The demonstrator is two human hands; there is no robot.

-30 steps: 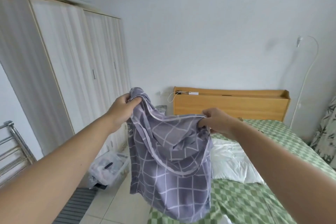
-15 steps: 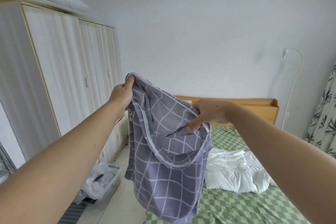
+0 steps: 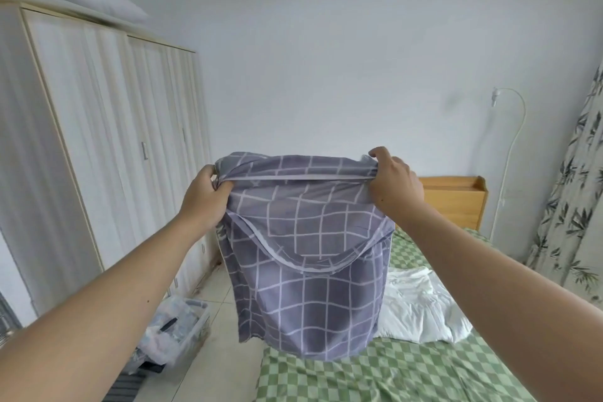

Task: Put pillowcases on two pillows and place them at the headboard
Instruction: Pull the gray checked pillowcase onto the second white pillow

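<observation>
A grey-purple pillowcase [image 3: 310, 271] with a white grid pattern hangs in the air in front of me, stretched wide by its top edge. My left hand [image 3: 204, 201] grips its left upper corner and my right hand [image 3: 393, 186] grips the right one. Its opening sags in a curve below the taut edge. Behind it on the bed lies a bare white pillow [image 3: 421, 307], partly hidden by the cloth. The wooden headboard [image 3: 453, 202] stands at the far end of the bed.
The bed carries a green checked sheet [image 3: 408, 369]. A tall white wardrobe [image 3: 98, 157] lines the left wall, with a pillow [image 3: 94, 3] on top. A clear plastic bin [image 3: 176, 330] sits on the tiled floor beside the bed. A floor lamp [image 3: 509, 147] and a leaf-print curtain [image 3: 574, 189] stand at the right.
My hands have moved apart and pulled the pillowcase's top edge straight and level; before, the cloth hung bunched between them. The view has shifted a little.
</observation>
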